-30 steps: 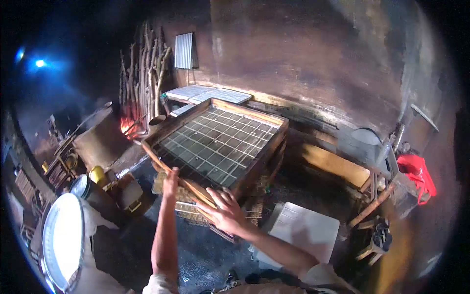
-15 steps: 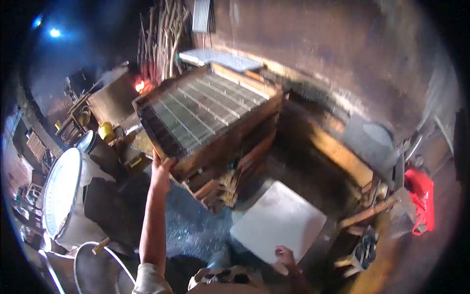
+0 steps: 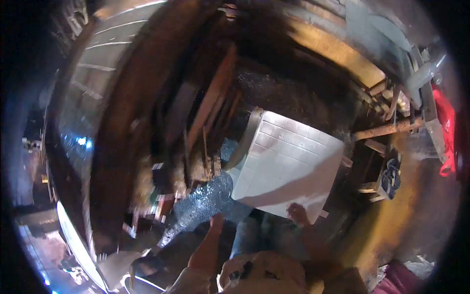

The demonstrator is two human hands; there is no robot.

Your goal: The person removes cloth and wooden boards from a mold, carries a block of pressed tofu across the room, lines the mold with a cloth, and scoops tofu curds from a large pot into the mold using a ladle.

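Note:
My left hand [image 3: 216,221] hangs low in front of my body, over the wet floor [image 3: 203,198]. It is small and blurred, so its fingers do not show clearly. Near the front edge of a white square tabletop [image 3: 281,164] with grid lines is my right hand [image 3: 296,214]. Its fingers are curled closed; whether they hold anything or touch the top is hidden. Left of the tabletop stands a big dark wooden table [image 3: 132,83], blurred, with a glossy slatted panel [image 3: 81,98] on top.
To the right are a wooden rail [image 3: 389,128], a red cloth or bag [image 3: 444,127] and a small wooden stool [image 3: 379,188] with dark items on it. A large pale-rimmed round vessel [image 3: 81,245] stands at lower left. A yellowish beam [image 3: 338,49] runs along the back.
My left hand has come off the edge of the wooden table and dropped toward my body. The view has turned and tilted down, so that table now fills the left side.

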